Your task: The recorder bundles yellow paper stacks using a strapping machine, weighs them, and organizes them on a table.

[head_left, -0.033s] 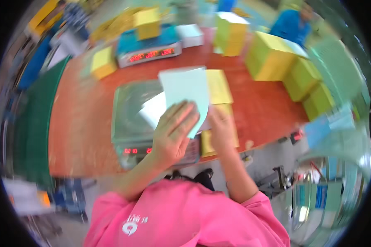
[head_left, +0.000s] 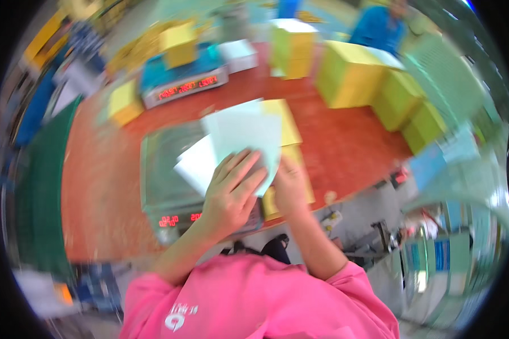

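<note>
Over the bench scale [head_left: 158,169] I have a fan of pale green-white paper sheets [head_left: 240,127]. My left hand [head_left: 232,189] lies across their lower part, fingers stretched and pressed on the top sheet. At the right edge, my right hand [head_left: 291,183] is closed on the sheets, its fingertips partly hidden. More white sheets [head_left: 197,166] stick out to the left of my left hand; whether they rest on the scale or are held, I cannot tell. Just beyond my right hand lie yellow paper stacks [head_left: 283,121].
A second scale [head_left: 186,87] with a yellow block [head_left: 179,45] on it stands at the back left of the red table [head_left: 96,198]. Large yellow stacks [head_left: 350,73] line the far right. A person in blue [head_left: 379,28] is beyond them.
The view has shifted, so the table and its things sit farther left. The sheets are spread wider in a fan, with more of the back sheet showing.
</note>
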`<state>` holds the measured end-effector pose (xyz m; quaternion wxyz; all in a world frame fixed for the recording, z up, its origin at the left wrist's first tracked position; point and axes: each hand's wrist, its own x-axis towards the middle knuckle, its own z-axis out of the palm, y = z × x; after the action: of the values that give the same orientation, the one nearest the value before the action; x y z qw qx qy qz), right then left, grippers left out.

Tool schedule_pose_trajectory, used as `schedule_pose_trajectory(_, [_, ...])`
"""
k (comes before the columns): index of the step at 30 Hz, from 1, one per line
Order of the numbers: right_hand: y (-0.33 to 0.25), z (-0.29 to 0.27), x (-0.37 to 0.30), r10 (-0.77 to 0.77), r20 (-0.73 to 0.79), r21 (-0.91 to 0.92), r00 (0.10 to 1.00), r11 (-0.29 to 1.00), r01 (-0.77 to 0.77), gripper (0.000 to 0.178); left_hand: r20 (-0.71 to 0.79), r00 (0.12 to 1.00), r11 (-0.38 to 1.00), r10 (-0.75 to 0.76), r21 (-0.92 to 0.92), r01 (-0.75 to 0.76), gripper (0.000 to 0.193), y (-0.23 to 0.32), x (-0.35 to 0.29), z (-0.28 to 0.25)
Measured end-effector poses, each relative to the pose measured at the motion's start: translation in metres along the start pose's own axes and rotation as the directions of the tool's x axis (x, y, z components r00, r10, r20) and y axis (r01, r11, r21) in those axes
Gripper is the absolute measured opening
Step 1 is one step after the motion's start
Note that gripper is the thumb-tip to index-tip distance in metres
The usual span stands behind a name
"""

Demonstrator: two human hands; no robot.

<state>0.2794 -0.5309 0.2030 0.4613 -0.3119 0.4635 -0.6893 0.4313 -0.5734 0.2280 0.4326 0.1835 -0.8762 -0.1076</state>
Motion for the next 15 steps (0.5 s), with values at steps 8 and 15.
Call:
schedule_pose_trajectory(8, [-0.059,-0.083,-0.019,-0.755,0.085,-0.695,0.650,0.423,0.582,0.025,0.170,0.945,0.725,-0.278,-0.608,0.323,0.035,0.055,0.091,0.089])
schedule_pose_trajectory(15, [-0.095,-0.215,-0.001,-0.657,-0.235,-0.756,0.716,0.587,0.291,0.013,0.413,0.873,0.609,-0.260,-0.631,0.480,0.014,0.064,0.158,0.211])
